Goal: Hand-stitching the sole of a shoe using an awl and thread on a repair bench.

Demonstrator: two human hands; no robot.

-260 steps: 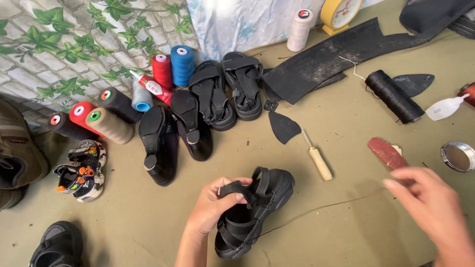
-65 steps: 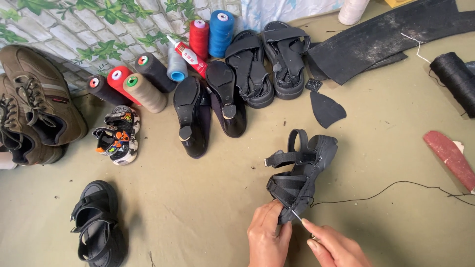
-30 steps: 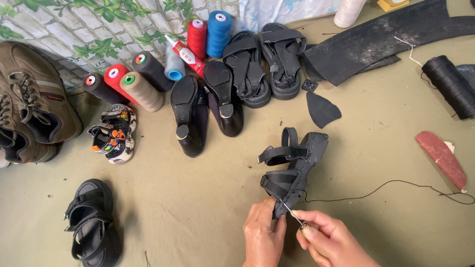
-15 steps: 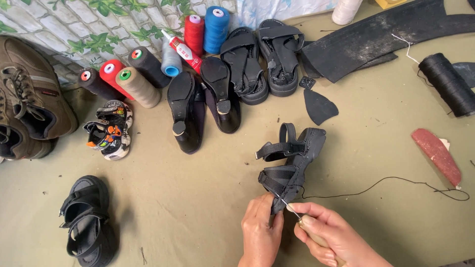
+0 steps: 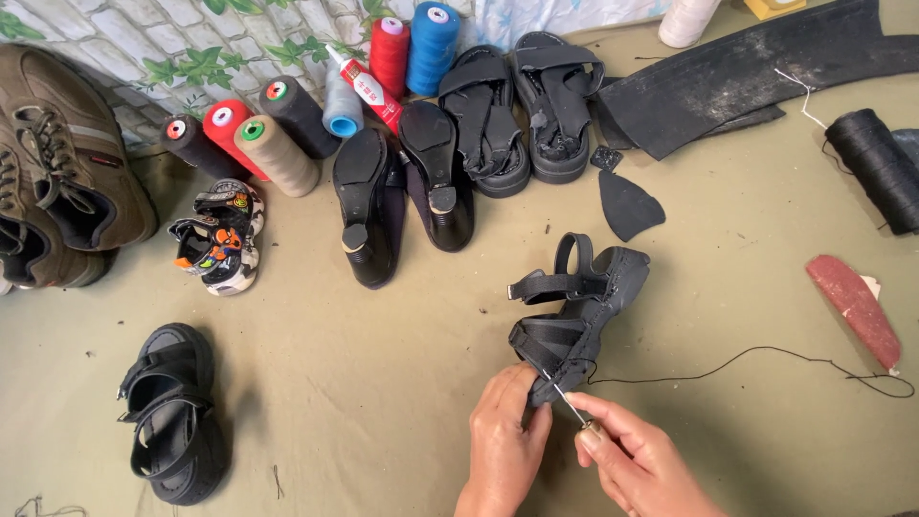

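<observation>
A black strappy sandal [image 5: 581, 304] lies on its side on the olive cloth near the bottom middle. My left hand [image 5: 504, 436] grips its toe end from below. My right hand [image 5: 639, 464] pinches a thin metal awl [image 5: 571, 407] whose tip is stuck into the sandal's sole edge. A black thread [image 5: 756, 359] runs from the sandal to the right across the cloth.
A second black sandal [image 5: 174, 412] lies at lower left. Thread cones [image 5: 278, 144], a glue tube [image 5: 364, 86], heeled shoes [image 5: 402, 187], black sandals [image 5: 522, 105] and brown shoes [image 5: 67, 163] line the back. Black rubber sheet [image 5: 747, 77], thread spool [image 5: 876, 168] and a red sanding block [image 5: 855, 306] lie right.
The view has shifted slightly, so the sandal sits a bit higher. My right hand has kept the awl at the sandal's toe edge, pushing it in; my left hand still grips the toe.
</observation>
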